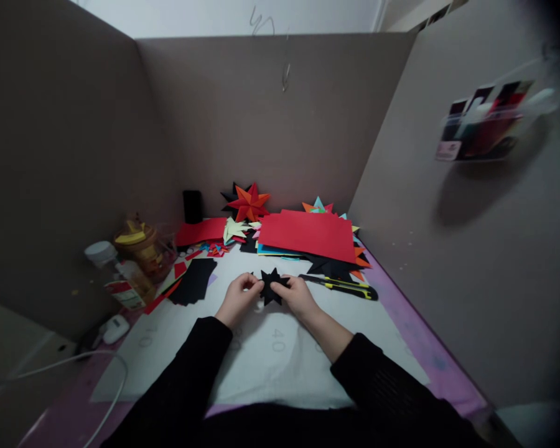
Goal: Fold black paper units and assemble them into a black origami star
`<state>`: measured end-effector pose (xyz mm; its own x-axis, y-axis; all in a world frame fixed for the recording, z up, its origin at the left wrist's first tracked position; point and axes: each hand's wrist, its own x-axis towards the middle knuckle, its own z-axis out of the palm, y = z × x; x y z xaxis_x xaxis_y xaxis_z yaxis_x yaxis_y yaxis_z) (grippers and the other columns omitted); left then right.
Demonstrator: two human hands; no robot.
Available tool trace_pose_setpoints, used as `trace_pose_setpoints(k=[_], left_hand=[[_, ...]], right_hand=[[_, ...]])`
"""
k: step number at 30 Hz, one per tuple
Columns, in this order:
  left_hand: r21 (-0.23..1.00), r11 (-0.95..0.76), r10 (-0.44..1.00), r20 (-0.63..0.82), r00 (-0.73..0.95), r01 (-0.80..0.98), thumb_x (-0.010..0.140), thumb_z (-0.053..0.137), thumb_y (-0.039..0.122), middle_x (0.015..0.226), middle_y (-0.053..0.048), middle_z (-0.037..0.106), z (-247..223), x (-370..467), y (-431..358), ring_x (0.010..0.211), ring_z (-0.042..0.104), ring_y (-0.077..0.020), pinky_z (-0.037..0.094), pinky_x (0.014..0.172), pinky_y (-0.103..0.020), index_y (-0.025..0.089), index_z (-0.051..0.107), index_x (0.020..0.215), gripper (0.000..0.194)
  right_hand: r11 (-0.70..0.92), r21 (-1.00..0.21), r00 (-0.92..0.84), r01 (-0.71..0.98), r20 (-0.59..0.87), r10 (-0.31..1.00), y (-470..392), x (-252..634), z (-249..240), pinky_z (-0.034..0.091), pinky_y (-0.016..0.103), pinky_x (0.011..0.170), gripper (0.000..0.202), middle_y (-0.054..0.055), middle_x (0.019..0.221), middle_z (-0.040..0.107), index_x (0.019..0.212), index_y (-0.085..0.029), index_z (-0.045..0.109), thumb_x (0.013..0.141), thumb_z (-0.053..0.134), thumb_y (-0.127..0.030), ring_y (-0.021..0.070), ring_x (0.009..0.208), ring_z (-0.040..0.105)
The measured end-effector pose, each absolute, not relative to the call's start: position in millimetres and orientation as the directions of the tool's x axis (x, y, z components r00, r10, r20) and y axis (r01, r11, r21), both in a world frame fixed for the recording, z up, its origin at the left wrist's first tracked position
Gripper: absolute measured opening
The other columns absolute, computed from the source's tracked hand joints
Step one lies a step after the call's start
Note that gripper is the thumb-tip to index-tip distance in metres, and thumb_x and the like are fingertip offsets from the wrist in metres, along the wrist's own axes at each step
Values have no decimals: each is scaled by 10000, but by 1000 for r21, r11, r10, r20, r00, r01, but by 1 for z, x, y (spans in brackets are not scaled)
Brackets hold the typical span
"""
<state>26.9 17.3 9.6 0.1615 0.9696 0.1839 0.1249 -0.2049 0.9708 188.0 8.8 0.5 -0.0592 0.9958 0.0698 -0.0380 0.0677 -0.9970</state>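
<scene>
Between my two hands is a black folded-paper star (pixel 272 289) with many points, held just above the white mat (pixel 280 367). My left hand (pixel 241 296) pinches the star's left side with thumb and fingertips. On the right side, my right hand (pixel 297 296) grips it, its thumb lying on the star's face. The fingers behind the star are partly hidden. A utility knife (pixel 350 286) in black and yellow lies on the mat to the right of my right hand. Left of my left hand rests a fanned pile of black paper (pixel 195 281).
Red card sheets (pixel 308 233) lie stacked at the back over more paper stars. A red and orange star (pixel 249 202) leans against the rear partition (pixel 275 118). On the left stand a lidded bottle (pixel 126 277), a yellow-topped cup (pixel 140 246) and a white charger (pixel 115 328) with its cable.
</scene>
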Motion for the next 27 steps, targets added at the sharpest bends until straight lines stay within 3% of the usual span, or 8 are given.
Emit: trace_pose_setpoints(k=[4, 9, 12, 15, 19, 22, 27], left_hand=[[995, -100, 975, 101, 200, -16, 702, 635, 334, 591, 32, 527, 10, 28, 16, 550, 487, -85, 363, 557, -209, 158, 428, 599, 290], [998, -61, 985, 65, 160, -27, 647, 688, 326, 512, 66, 485, 7, 31, 17, 469, 450, -69, 325, 491, -188, 166, 405, 621, 327], [998, -50, 993, 55, 104, -48, 615, 712, 319, 515, 66, 499, 7, 31, 17, 464, 469, -72, 343, 487, -187, 168, 410, 642, 338], [995, -35, 997, 41, 68, -89, 595, 729, 312, 515, 70, 511, 8, 30, 17, 461, 493, -77, 371, 493, -191, 168, 446, 706, 337], [986, 71, 989, -49, 141, -152, 574, 749, 286, 614, 17, 610, 8, 29, 18, 533, 569, -111, 435, 559, -230, 142, 545, 893, 405], [993, 75, 983, -59, 173, -90, 575, 746, 278, 664, -36, 647, 6, 28, 19, 539, 569, -117, 422, 538, -227, 98, 625, 863, 361], [998, 37, 983, -28, 182, -47, 589, 737, 289, 655, -42, 651, 6, 28, 19, 532, 559, -120, 403, 505, -218, 93, 663, 807, 302]], right_hand=[[41, -998, -130, -52, 48, 990, 10, 190, -1, 357, 214, 461, 237, -3, 537, 592, 682, -110, 645, 655, 664, -345, 94, 466, 477], [-10, -998, -182, -55, 1, 983, 12, 191, -11, 248, 190, 348, 292, -58, 389, 459, 691, -121, 615, 685, 650, -411, 61, 331, 356], [-29, -992, -167, -121, -8, 986, 13, 189, -13, 317, 183, 355, 315, -50, 448, 507, 754, -139, 590, 698, 631, -447, 70, 355, 423], [-45, -979, -125, -197, -20, 992, 12, 188, -9, 382, 193, 381, 328, -46, 497, 542, 791, -156, 574, 674, 646, -454, 79, 383, 470], [-57, -982, -123, -181, -35, 992, 11, 189, -4, 368, 191, 382, 325, -34, 482, 560, 778, -136, 595, 632, 686, -411, 77, 375, 469], [-71, -981, -114, -179, -51, 992, 11, 190, -4, 369, 193, 388, 319, -28, 480, 572, 774, -129, 600, 624, 692, -395, 78, 375, 476], [-93, -973, -125, -211, -67, 990, 11, 188, -7, 390, 202, 397, 327, -20, 512, 594, 796, -138, 590, 614, 701, -387, 88, 390, 503]])
